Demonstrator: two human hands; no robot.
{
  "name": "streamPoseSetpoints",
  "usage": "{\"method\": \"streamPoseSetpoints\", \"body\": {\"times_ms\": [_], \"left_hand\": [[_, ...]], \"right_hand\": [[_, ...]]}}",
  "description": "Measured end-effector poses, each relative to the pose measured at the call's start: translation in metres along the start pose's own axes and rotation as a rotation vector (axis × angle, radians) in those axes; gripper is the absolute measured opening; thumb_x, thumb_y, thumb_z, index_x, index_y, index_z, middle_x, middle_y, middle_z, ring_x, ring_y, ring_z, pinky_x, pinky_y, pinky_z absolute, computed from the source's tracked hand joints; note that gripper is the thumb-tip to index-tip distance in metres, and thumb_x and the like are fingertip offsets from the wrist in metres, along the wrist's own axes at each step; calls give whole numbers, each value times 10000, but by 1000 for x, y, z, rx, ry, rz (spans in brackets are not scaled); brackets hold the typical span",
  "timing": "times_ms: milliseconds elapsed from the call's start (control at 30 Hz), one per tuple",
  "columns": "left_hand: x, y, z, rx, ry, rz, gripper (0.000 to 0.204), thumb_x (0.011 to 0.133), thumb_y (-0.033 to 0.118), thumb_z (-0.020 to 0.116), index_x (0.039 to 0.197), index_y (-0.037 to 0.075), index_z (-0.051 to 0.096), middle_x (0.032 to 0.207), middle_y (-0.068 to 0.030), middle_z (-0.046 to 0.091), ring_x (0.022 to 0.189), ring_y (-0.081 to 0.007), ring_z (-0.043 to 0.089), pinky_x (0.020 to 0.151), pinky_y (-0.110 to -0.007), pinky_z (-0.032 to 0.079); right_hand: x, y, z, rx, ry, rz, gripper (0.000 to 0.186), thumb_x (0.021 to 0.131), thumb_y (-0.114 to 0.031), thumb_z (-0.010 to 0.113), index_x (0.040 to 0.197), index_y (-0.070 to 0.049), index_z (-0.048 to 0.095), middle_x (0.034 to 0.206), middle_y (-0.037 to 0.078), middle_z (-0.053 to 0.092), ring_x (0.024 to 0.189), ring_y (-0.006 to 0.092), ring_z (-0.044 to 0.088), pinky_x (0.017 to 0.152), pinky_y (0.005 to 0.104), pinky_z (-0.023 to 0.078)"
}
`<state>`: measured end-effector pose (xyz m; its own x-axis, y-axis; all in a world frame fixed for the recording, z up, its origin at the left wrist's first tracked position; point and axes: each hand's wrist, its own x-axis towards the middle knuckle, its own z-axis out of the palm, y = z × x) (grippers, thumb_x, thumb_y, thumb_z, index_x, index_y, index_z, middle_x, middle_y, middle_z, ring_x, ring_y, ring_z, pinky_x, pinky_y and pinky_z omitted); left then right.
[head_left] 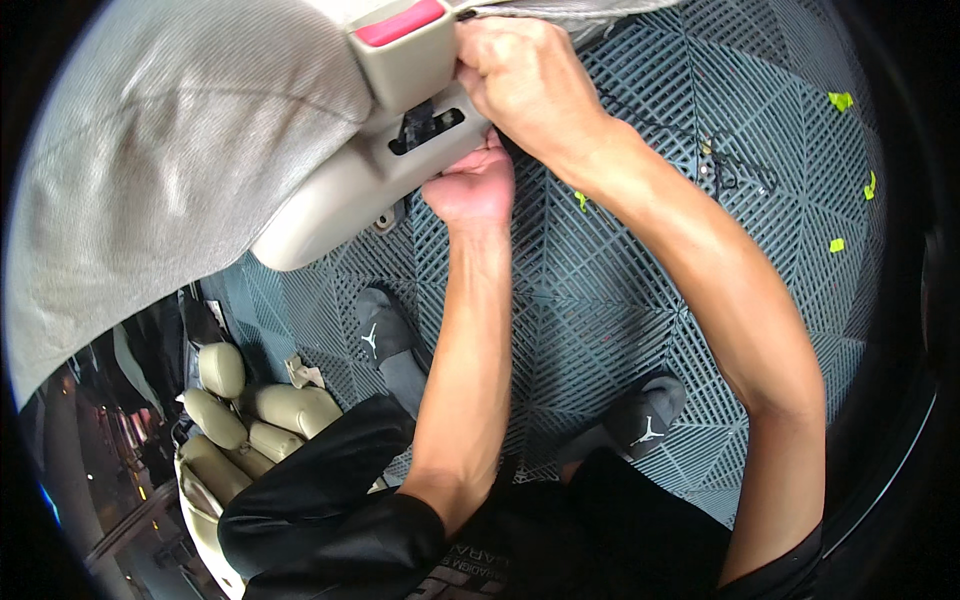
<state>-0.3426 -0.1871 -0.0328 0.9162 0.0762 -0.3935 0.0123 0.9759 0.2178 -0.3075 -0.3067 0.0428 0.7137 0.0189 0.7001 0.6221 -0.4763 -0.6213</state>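
Note:
A beige seat-belt buckle [400,60] with a red button [398,22] rises from a beige plastic trim piece [325,205] along the grey fabric seat [180,170]. Beneath the buckle, a dark part shows through the trim's slot. My left hand [470,180], palm up, grips the lower edge of that trim, its fingertips partly hidden. My right hand [525,85] is closed against the right side of the buckle; whatever its fingers hold is hidden behind them.
Grey grated matting [620,290] covers the floor beneath my feet. A dark tangle of cord or small parts [735,170] lies at right, near scattered yellow-green scraps [840,101]. Beige leather seats [220,371] sit at lower left.

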Motion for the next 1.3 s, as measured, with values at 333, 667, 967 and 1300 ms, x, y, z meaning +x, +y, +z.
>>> {"method": "streamPoseSetpoints", "body": {"times_ms": [333,667,967,1300], "left_hand": [[-34,23,-7,420,310,6,353,965,237,307,1130,-18,488,1153,-147,563,1099,-229,543,948,-374,466],[-68,238,56,936,-364,41,494,918,299,434,1288,-27,461,1335,-168,485,1266,-319,420,1099,-487,273],[-33,266,43,797,-423,-269,549,912,360,423,1326,0,438,1374,-161,455,1288,-332,393,1109,-498,248],[-44,202,51,896,-169,286,515,898,304,435,1314,1,448,1343,-166,483,1251,-327,438,1096,-486,278]], "right_hand": [[-20,4,15,-49,31,-31,151,758,-82,561,887,-49,632,834,60,627,862,227,594,826,350,443],[-25,18,33,-55,265,-101,190,802,-194,534,852,-118,701,957,1,644,981,160,574,917,328,387],[-29,13,34,146,138,91,158,791,-44,516,819,9,662,880,153,637,900,265,579,921,400,419],[-29,14,13,-118,90,-105,150,742,-129,578,858,-68,652,886,47,609,904,218,588,843,346,445]]}}
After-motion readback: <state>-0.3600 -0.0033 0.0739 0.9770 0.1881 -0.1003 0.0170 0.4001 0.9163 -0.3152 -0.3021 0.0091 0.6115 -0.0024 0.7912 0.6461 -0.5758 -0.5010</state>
